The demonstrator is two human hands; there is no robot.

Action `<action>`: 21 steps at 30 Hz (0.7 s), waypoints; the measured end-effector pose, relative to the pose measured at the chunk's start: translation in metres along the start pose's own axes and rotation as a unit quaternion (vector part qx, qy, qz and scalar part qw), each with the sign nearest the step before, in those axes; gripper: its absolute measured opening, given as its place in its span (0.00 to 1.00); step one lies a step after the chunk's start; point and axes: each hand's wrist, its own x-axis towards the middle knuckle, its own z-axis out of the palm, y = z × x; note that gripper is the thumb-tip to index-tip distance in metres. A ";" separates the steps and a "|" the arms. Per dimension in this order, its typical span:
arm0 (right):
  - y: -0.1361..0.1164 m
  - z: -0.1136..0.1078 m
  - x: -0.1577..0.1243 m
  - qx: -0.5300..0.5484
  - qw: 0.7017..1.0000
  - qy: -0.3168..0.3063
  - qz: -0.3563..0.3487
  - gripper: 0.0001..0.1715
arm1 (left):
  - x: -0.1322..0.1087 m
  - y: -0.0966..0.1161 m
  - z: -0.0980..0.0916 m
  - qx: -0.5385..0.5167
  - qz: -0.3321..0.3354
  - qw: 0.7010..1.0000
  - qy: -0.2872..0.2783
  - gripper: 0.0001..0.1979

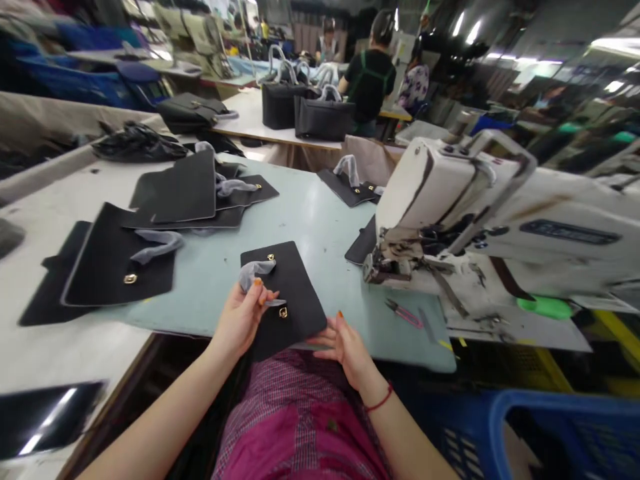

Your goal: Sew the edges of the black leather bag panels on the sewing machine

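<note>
A black bag panel [300, 293] lies tilted at the front edge of the pale green tabletop [310, 227], partly over my lap. It carries gold metal fittings and a handle [256, 270] wrapped in thin whitish film. My left hand [243, 317] is closed around the wrapped handle, thumb on top. At the panel's lower right corner is my right hand [345, 347], its fingers stretched out and thumb apart. Its fingertips meet the corner; I cannot tell whether any lie under it. Pink-handled thread snips [404, 313] lie on the tabletop to the right.
A white sewing machine [480, 207] stands at right, with a blue crate [545, 400] below. More black panels [120, 260] are stacked left, others [347, 187] near the machine. A phone [50, 420] lies lower left. Black bags [323, 117] and a co-worker [373, 73] are beyond.
</note>
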 end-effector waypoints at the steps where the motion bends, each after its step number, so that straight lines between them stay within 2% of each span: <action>1: -0.002 0.000 -0.002 0.000 1.000 0.000 0.001 0.39 | -0.009 -0.006 0.009 -0.005 -0.014 1.000 -0.007 0.16; 4: -0.008 -0.006 -0.008 -0.030 0.999 0.019 -0.009 0.30 | -0.027 -0.019 0.026 -0.008 -0.036 0.999 -0.019 0.15; 6: -0.010 -0.012 -0.014 -0.040 0.999 0.011 -0.003 0.24 | -0.034 -0.025 0.028 0.005 -0.043 0.999 -0.006 0.15; 9: -0.013 -0.021 -0.021 -0.026 1.000 -0.005 0.012 0.20 | -0.045 -0.030 0.020 0.056 -0.063 0.996 0.032 0.20; 11: -0.016 -0.024 -0.026 -0.019 1.000 -0.009 0.018 0.20 | -0.057 -0.031 0.011 0.088 -0.082 0.992 0.036 0.26; 13: -0.020 -0.024 -0.029 -0.018 0.999 -0.023 0.023 0.20 | -0.072 -0.032 0.001 0.103 -0.122 0.986 0.047 0.29; 16: -0.027 -0.023 -0.034 -0.024 0.998 -0.056 0.028 0.20 | -0.095 -0.035 -0.010 0.118 -0.216 0.968 0.038 0.30; 17: -0.029 -0.023 -0.035 -0.030 0.997 -0.062 0.025 0.20 | -0.101 -0.036 -0.012 0.145 -0.222 0.963 0.039 0.31; 18: -0.031 -0.022 -0.037 -0.037 0.997 -0.063 0.019 0.20 | -0.105 -0.037 -0.014 0.189 -0.200 0.960 0.046 0.32; 19: -0.032 -0.022 -0.038 -0.046 0.997 -0.060 0.011 0.20 | -0.108 -0.037 -0.016 0.247 -0.150 0.956 0.059 0.34; 21: -0.034 -0.021 -0.041 -0.073 0.996 -0.043 -0.011 0.20 | -0.110 -0.034 -0.015 0.382 0.018 0.920 0.082 0.37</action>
